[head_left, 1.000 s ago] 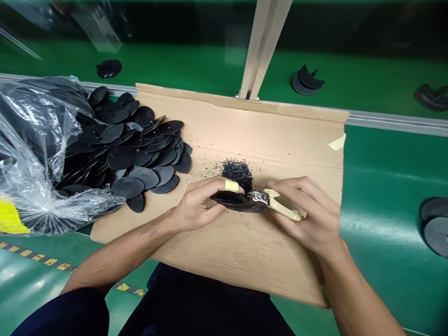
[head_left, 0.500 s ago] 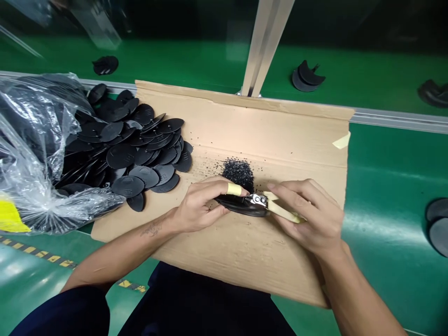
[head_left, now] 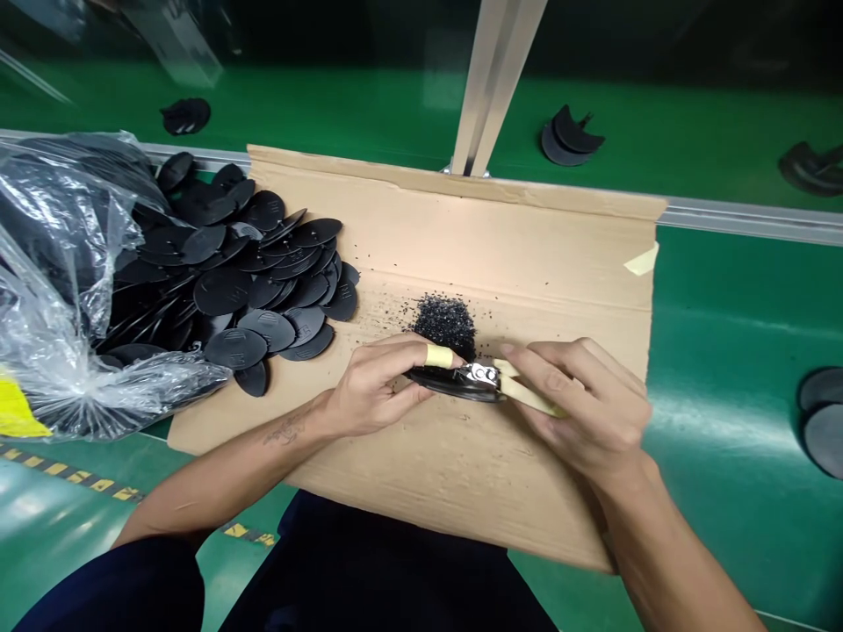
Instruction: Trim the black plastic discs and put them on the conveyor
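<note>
My left hand (head_left: 378, 386), with pale tape round one digit, grips a black oval plastic disc (head_left: 448, 384) by its left end, tilted nearly edge-on. In my right hand (head_left: 586, 399) are small nippers (head_left: 484, 376) with a silver metal head and pale yellow handles. Their jaws point left and lie at the disc's upper side, near my left fingertips; the exact contact is hidden. Just beyond the disc lies a heap of tiny black plastic bits (head_left: 444, 325) on the cardboard sheet (head_left: 527, 237).
Many black discs (head_left: 267, 281) spill from a clear plastic bag (head_left: 85, 333) at the left. A metal post (head_left: 497, 96) rises behind the cardboard. Loose black parts (head_left: 570, 136) lie beyond the rail, and round ones (head_left: 826, 421) sit on the green surface at right.
The nippers have moved slightly left along the disc, and their handles look closer together. My left hand keeps its grip on the disc. The whole view has shifted a little.
</note>
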The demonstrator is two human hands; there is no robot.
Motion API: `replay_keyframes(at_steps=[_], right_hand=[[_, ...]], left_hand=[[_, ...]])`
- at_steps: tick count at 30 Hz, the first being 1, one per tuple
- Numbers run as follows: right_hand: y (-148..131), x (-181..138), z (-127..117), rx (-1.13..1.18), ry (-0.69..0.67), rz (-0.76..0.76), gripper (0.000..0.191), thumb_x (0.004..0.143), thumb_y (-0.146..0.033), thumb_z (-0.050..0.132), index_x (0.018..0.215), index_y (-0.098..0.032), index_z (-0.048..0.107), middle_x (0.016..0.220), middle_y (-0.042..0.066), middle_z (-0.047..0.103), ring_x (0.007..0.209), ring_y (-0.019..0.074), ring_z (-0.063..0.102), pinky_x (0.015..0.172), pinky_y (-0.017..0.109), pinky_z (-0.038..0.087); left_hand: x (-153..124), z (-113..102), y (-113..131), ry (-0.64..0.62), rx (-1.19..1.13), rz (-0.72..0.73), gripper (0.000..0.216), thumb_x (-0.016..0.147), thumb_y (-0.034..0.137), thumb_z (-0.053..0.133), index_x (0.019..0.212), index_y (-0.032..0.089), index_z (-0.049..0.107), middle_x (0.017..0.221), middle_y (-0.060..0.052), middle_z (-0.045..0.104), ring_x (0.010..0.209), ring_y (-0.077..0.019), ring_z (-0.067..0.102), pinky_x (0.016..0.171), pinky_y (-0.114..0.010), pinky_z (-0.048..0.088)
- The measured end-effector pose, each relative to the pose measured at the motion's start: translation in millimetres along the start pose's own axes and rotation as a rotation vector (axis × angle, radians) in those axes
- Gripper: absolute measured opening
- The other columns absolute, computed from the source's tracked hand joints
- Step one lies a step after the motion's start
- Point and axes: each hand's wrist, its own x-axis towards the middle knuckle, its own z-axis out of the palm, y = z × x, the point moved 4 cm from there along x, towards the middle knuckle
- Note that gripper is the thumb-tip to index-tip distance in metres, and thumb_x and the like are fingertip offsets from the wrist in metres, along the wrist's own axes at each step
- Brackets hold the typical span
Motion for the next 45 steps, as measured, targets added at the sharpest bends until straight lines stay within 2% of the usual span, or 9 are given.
replay_keyframes(at_steps=[9,15,20,26,30,35,38,41,45], right_hand=[[-0.9,-1.1,-1.9,-0.06,-0.02,-0.023,0.012,0.103,-0.016,0.07,0.114,-0.021,0.072,0.089,0.003,0.073,0.066,0.017,0.062,0.057,0.032,0.046],[3.7,-2.2,0.6,0.245,-0.075,0.137,0.02,0.104,-0.013,0.065,0.122,-0.023,0.069,0.101,0.007,0.072,0.08,0.0209,0.07,0.063,0.033,0.056],[7.6,-1.9,3.4,0.08,-0.111,0.092,0.016,0.105,-0.015,0.063,0.119,-0.02,0.068,0.098,0.007,0.072,0.077,0.0206,0.066,0.065,0.034,0.051],[13.9,1.1,3.9,0.103,-0.157,0.054,0.018,0.107,-0.021,0.06,0.125,-0.02,0.064,0.103,0.009,0.07,0.083,0.0232,0.063,0.069,0.036,0.049],[27.8,-0.6,3.0,-0.08,-0.207,0.088,0.024,0.109,-0.033,0.057,0.125,-0.017,0.064,0.102,0.011,0.067,0.087,0.0276,0.059,0.073,0.039,0.048],[47.4,-7.2,4.6,-0.309,-0.257,0.271,0.042,0.11,-0.049,0.05,0.129,-0.015,0.064,0.113,0.016,0.063,0.107,0.0362,0.055,0.084,0.046,0.05],[50.9,-7.9,5.6,-0.336,-0.332,0.309,0.044,0.112,-0.045,0.04,0.134,-0.013,0.061,0.125,0.019,0.059,0.124,0.0394,0.049,0.099,0.053,0.047],[50.9,-6.4,0.9,-0.369,-0.379,0.303,0.048,0.112,-0.046,0.034,0.135,-0.012,0.06,0.134,0.021,0.055,0.134,0.0425,0.042,0.108,0.062,0.04],[41.7,0.0,-6.8,-0.173,-0.301,0.331,0.051,0.112,-0.052,0.034,0.129,-0.015,0.064,0.134,0.019,0.057,0.134,0.0411,0.045,0.111,0.063,0.04]], left_hand=[[-3.0,2.0,-0.9,-0.027,0.023,0.018,0.033,0.093,0.013,0.069,0.126,0.016,0.068,0.102,-0.01,0.078,0.092,-0.0162,0.073,0.081,-0.028,0.061],[-0.3,0.7,4.1,-0.017,0.048,0.052,0.032,0.095,0.012,0.063,0.126,0.017,0.067,0.102,-0.01,0.078,0.094,-0.0174,0.073,0.082,-0.031,0.061],[0.5,1.6,4.1,-0.034,0.095,0.081,0.028,0.094,0.015,0.063,0.122,0.015,0.066,0.096,-0.009,0.076,0.087,-0.0171,0.07,0.077,-0.031,0.06],[-0.6,3.9,-0.3,-0.068,0.173,0.055,0.028,0.092,0.013,0.061,0.12,0.011,0.066,0.098,-0.012,0.074,0.088,-0.0188,0.068,0.077,-0.033,0.058],[-0.5,1.7,-7.2,-0.031,0.141,-0.013,0.026,0.089,0.008,0.06,0.114,0.014,0.067,0.098,-0.01,0.075,0.088,-0.0166,0.069,0.077,-0.03,0.058],[-3.8,2.2,-12.2,0.0,0.036,-0.056,0.024,0.09,0.005,0.061,0.11,0.016,0.068,0.103,-0.009,0.077,0.097,-0.0166,0.073,0.086,-0.03,0.06],[-8.4,3.9,-17.1,0.051,-0.024,-0.206,0.021,0.092,0.015,0.066,0.113,0.015,0.069,0.104,-0.009,0.079,0.094,-0.0167,0.075,0.084,-0.027,0.061],[-11.5,5.6,-25.0,0.162,-0.207,-0.364,0.032,0.091,0.03,0.074,0.118,0.013,0.068,0.106,-0.01,0.079,0.094,-0.018,0.076,0.083,-0.026,0.062],[-9.1,11.1,-34.7,0.187,-0.451,-0.51,0.049,0.087,0.043,0.078,0.124,0.012,0.066,0.119,-0.013,0.076,0.107,-0.0223,0.074,0.093,-0.031,0.061]])
